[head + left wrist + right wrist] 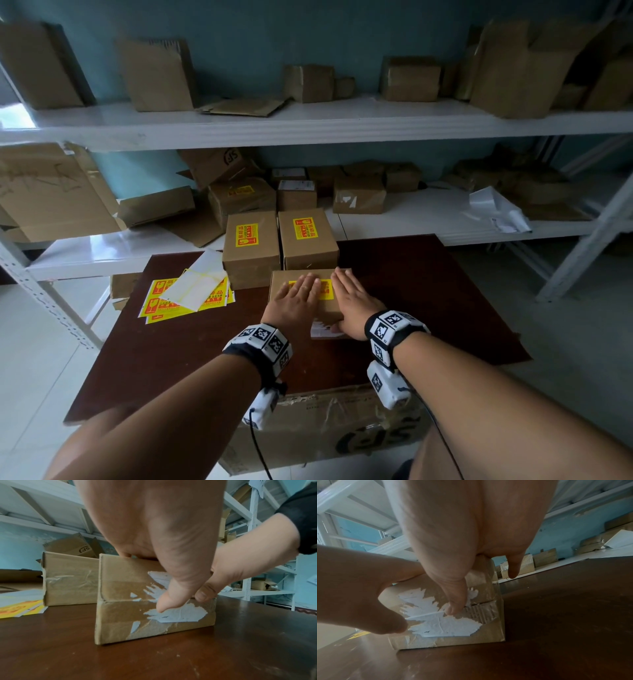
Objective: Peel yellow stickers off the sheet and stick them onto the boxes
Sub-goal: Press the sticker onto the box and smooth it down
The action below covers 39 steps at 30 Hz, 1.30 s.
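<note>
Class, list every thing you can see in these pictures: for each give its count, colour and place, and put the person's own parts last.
nearest box: one, brown, on table under both hands
yellow sticker: one, on nearest box top
stickered boxes: two, brown, behind nearest box
sticker sheets: pile, yellow and white, table's left
table: one, dark brown
shelving: white, behind table, with many brown boxes
large carton: one, brown, beneath table's near edge
left hand: flat on nearest box
right hand: flat on nearest box
</note>
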{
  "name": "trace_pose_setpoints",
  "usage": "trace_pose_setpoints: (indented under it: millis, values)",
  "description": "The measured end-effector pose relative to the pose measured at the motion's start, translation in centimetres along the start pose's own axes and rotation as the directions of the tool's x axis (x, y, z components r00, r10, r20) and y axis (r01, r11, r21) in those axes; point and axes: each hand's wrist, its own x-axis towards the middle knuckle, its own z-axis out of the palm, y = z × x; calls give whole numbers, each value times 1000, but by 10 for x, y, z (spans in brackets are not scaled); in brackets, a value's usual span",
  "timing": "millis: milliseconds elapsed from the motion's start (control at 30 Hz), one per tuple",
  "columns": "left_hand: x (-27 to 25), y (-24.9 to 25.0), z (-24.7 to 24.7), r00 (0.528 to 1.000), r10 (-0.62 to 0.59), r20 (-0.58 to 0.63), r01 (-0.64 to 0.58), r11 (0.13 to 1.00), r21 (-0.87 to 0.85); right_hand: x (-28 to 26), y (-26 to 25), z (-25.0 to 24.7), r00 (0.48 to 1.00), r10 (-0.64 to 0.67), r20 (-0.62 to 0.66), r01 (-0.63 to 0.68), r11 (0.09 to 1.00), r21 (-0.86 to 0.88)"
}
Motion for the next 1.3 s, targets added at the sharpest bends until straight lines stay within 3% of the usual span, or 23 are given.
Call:
trace_pose_setpoints:
  millis: [267, 400, 500, 767, 933, 1033, 1067, 1133, 1167, 1200, 1267, 1300]
  values:
    - [2, -6, -13, 974, -211, 83, 206, 977, 61, 3, 0, 1, 1000, -7, -3, 7, 1000, -15]
    - [14, 12, -16, 997, 73, 28, -72, 997, -29, 3, 0, 1, 1000, 4, 8, -4, 1000, -23]
    - [14, 15, -10, 993, 109, 37, -107, 993, -55, 4, 0, 1, 1000, 1, 7, -1, 1000, -22]
    - [0, -22, -3, 999, 23, 38, -22, 1000, -14, 1, 2, -2, 999, -24, 27, 24, 1000, -11]
    - [-8, -46, -5, 980, -157, 124, 162, 986, -31, 1, 2, -4, 999, -32, 34, 32, 999, -1]
    - [-8, -59, -7, 929, -290, 232, 348, 897, -272, 1, 5, -4, 998, -48, 46, 48, 999, 14]
    - [-10, -60, -10, 913, -301, 274, 394, 823, -409, 1, 6, -4, 997, -55, 58, 54, 998, 29]
    - [-11, -60, -13, 901, -272, 338, 434, 593, -679, 3, 6, -7, 997, -48, 52, 44, 996, 78]
    - [-12, -57, -14, 903, -265, 338, 429, 512, -744, 4, 4, -8, 999, -30, 30, 27, 994, 106]
    - [-12, -55, -15, 915, -276, 294, 398, 511, -761, 5, 1, -9, 1000, -7, -4, 7, 991, 136]
    - [-12, -51, -17, 958, -259, 122, 273, 696, -664, 5, -5, -7, 998, 16, -58, -5, 983, 183]
    - [-11, -48, -15, 983, -181, 40, 172, 810, -561, 4, -7, -5, 998, 5, -57, 5, 983, 184]
